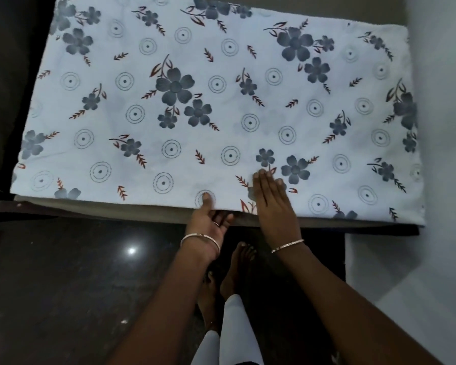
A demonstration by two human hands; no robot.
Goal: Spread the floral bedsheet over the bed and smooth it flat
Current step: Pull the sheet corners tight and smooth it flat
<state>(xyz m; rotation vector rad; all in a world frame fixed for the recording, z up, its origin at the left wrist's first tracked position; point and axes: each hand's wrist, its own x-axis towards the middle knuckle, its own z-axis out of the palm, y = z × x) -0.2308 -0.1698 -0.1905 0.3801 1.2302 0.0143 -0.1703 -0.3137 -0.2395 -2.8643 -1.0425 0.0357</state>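
Hands first: the left hand [208, 218] is pinching the near hem of the floral bedsheet [221, 101], thumb on top and fingers curled underneath. The right hand [271, 200] is just beside it, lying flat on the cloth with straight fingers, palm pressing down and gripping nothing. The sheet is laid across the bed [63, 209], and its near edge runs along the front, right where both hands are.

The left fingers are mostly tucked under the hem, so can't see much of them. The sheet's far end is cut off by the top of the view, and everything left of the bed is too dark to make out. A strip of mattress [103, 204] peeks out below the hem.

The sheet itself is pale, almost white, with grey-blue flowers, little reddish-brown sprigs and dotted rings. It looks pretty flat, with only faint ripples.
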